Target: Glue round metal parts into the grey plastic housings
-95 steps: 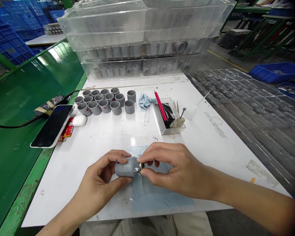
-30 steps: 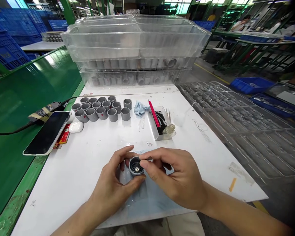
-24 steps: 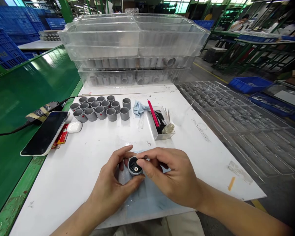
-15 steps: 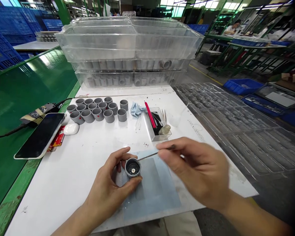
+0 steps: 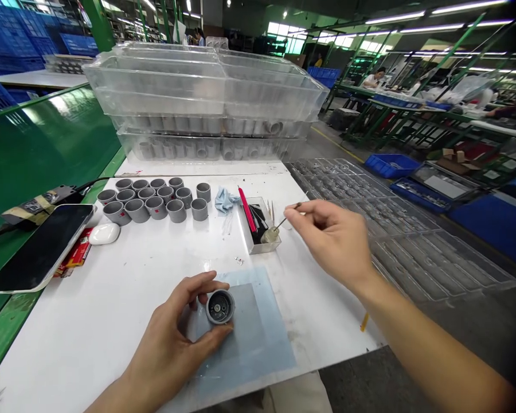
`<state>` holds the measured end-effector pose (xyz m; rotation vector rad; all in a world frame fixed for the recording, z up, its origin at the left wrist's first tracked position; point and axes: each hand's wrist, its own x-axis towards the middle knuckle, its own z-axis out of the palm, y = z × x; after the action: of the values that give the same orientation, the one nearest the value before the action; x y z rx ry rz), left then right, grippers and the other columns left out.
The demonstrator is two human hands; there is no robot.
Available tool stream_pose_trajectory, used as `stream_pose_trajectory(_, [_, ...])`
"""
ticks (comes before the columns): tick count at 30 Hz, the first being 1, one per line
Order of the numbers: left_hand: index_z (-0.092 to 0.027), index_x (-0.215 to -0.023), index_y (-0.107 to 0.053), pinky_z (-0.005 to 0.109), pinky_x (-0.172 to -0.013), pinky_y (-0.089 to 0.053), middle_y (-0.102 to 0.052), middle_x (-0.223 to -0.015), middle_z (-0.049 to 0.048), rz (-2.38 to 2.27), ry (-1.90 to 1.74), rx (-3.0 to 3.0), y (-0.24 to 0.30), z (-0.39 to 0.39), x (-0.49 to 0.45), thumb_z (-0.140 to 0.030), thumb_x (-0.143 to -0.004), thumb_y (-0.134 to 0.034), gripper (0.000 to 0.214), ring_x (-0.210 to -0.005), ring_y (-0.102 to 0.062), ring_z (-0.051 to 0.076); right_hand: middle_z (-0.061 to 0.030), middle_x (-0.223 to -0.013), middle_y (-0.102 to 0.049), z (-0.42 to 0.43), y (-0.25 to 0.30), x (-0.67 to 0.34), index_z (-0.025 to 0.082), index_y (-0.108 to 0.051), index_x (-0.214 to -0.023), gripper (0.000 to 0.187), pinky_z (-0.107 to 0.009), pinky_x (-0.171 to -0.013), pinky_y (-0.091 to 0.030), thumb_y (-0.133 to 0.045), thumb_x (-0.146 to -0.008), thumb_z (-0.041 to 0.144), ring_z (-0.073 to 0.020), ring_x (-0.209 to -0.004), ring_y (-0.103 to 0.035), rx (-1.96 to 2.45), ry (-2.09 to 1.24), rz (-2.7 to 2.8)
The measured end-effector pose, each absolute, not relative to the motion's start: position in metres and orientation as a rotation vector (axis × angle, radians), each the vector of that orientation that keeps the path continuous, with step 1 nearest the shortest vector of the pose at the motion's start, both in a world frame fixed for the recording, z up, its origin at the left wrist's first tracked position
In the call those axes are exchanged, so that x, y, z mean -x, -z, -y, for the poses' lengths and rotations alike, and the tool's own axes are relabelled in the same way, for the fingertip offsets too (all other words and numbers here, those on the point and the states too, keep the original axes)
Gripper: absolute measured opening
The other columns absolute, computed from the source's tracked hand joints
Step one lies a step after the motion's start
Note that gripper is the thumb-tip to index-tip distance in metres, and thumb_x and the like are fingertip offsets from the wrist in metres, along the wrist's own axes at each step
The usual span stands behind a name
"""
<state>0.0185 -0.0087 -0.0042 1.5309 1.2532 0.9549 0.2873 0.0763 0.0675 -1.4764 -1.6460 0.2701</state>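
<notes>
My left hand (image 5: 167, 338) is closed around a small grey cylindrical cup (image 5: 221, 323), thumb below and fingers above. The cup's open end faces up, showing a dark inside with a small round metal part. It is above a light blue sheet (image 5: 275, 338). My right hand (image 5: 339, 241) pinches a thin metal stick (image 5: 282, 221) whose tip is at the mouth of a little glass bottle (image 5: 269, 236). Whether the tip dips inside is too small to tell. The bottle sits in a clear box (image 5: 262, 249) beside a red pen (image 5: 246, 210) and pointed tools.
Several grey cups (image 5: 137, 212) stand in rows at the left, near a crumpled blue cloth (image 5: 224, 199). A phone (image 5: 38, 246) and white earbud case (image 5: 104, 234) lie at the left edge. Stacked clear trays (image 5: 163, 86) rise at the back; more trays (image 5: 442, 264) lie at right.
My right hand has moved the stick away from the cup's rim, forward to the glass bottle. My left hand still holds the cup. The whole view has shifted a little.
</notes>
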Motion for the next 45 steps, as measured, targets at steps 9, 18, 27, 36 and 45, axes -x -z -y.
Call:
stream_pose_trajectory(9, [-0.049,-0.148,-0.036,0.04,-0.106,-0.048,-0.073,-0.133,-0.0062,-1.124,-0.902,-1.693,0.008,0.006,-0.013,-0.021,-0.09,-0.075,0.076,-0.13,-0.061,0.021,0.0012,-0.057,-0.059,-0.07,-0.088,-0.287,0.021,-0.079,-0.081,0.019,-0.028,-0.051,-0.036,-0.078,-0.087,0.039,-0.0126,-0.053,-0.048,1.447,-0.063,1.588])
stream_pose_trajectory(18, [-0.047,-0.151,-0.033,0.041,-0.108,-0.047,-0.073,-0.135,-0.0059,-1.062,-0.88,-1.796,0.005,0.005,-0.012,-0.015,-0.09,-0.073,0.08,-0.125,-0.063,0.022,0.0046,-0.064,-0.071,-0.005,-0.094,-0.247,0.03,-0.078,-0.088,0.003,-0.023,-0.041,-0.042,-0.077,-0.089,0.027,-0.0098,-0.045,-0.053,1.231,-0.479,1.793])
stream_pose_trajectory(27, [-0.05,-0.151,-0.032,0.035,-0.111,-0.044,-0.069,-0.139,-0.0096,-1.016,-0.878,-1.77,0.006,0.004,-0.012,-0.011,-0.09,-0.071,0.083,-0.126,-0.063,0.017,0.0055,-0.064,-0.066,-0.009,-0.063,-0.227,0.02,-0.073,-0.09,0.008,-0.02,-0.054,-0.045,-0.068,-0.093,0.016,-0.007,-0.053,-0.058,1.052,-0.636,2.033])
stream_pose_trajectory(36, [-0.05,-0.151,-0.032,0.034,-0.112,-0.043,-0.07,-0.139,-0.0109,-1.047,-0.895,-1.8,0.007,0.005,-0.013,-0.015,-0.091,-0.073,0.081,-0.125,-0.063,0.016,0.005,-0.062,-0.065,-0.009,-0.07,-0.228,0.02,-0.072,-0.087,0.007,-0.022,-0.054,-0.046,-0.069,-0.093,0.018,-0.0075,-0.053,-0.058,1.092,-0.461,2.078])
stream_pose_trajectory(45, [-0.048,-0.151,-0.032,0.036,-0.11,-0.044,-0.071,-0.137,-0.0099,-1.066,-0.845,-1.769,0.003,0.003,-0.012,-0.016,-0.091,-0.072,0.079,-0.126,-0.06,0.017,0.0051,-0.068,-0.071,-0.016,-0.089,-0.258,0.031,-0.079,-0.091,0.01,-0.026,-0.041,-0.037,-0.081,-0.086,0.023,-0.0098,-0.047,-0.051,1.166,-0.246,1.689])
